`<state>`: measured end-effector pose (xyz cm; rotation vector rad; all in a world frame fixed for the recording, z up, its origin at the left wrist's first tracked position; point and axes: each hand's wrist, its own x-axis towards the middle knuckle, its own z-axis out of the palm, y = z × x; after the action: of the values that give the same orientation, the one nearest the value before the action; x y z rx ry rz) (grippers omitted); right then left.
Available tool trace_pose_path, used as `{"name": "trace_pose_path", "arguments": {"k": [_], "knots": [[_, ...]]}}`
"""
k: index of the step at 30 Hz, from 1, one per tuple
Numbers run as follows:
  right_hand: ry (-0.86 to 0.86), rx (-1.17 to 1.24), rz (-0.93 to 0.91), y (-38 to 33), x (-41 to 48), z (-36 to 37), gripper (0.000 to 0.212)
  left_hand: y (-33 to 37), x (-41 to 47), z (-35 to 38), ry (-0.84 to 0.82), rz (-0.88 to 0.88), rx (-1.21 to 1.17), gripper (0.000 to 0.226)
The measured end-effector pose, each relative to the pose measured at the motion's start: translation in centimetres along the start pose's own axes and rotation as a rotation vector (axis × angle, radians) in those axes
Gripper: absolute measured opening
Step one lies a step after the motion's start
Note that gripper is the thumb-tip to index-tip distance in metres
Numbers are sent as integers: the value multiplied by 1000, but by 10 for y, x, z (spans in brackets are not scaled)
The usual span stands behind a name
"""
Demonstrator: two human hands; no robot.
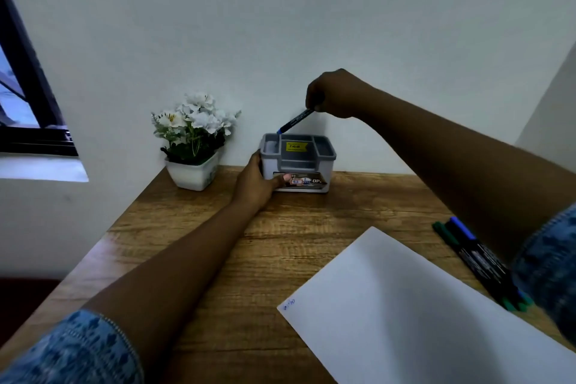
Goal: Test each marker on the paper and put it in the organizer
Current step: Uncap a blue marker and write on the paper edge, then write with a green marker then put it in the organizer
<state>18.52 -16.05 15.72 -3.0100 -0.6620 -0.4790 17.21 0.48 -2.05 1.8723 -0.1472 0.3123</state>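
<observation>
Nearest me, both patterned blue sleeves are framing the desk. I am pinching the black blue-capped marker in my right hand, its long axis slanting cap-down toward 8 o'clock, its tip just over the back-left compartment of the grey plastic organizer, which my left hand is clasping at 9 o'clock.

Blue-capped marker held tilted by right hand, cap end at organizer rim. Organizer gripped at its left side by left hand. Paper lying near, spare markers beside it.
</observation>
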Motion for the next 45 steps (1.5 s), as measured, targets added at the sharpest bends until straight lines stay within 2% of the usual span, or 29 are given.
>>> {"name": "trace_pose_path", "arguments": {"k": [6,12,14,18,23,28,34,36,39,42,45], "knots": [[-45,-170,-146,0,36,21,23,-6,6,7,3,51,53,74],[-151,-392,-371,-18,57,41,23,-7,3,9,11,96,85,70],[-213,-414,-396,-22,59,52,23,-7,2,8,2,117,88,69],[-249,-329,-375,-20,60,68,31,-10,1,7,-14,116,76,67],[65,-182,-306,-10,43,54,39,-7,1,6,-36,93,93,72],[180,-124,-182,-2,-12,30,26,4,-13,0,-22,-47,94,95],[176,78,-27,22,-117,20,17,17,-73,-15,0,-29,188,82],[101,124,70,37,-153,22,15,24,-99,-24,-95,26,218,70],[-5,121,250,64,-197,26,16,35,-132,-41,-453,110,212,55],[-108,61,443,87,-229,31,17,42,-151,-49,-751,239,355,54],[-137,28,562,99,-249,41,6,39,-152,-46,-883,367,579,63]]}}
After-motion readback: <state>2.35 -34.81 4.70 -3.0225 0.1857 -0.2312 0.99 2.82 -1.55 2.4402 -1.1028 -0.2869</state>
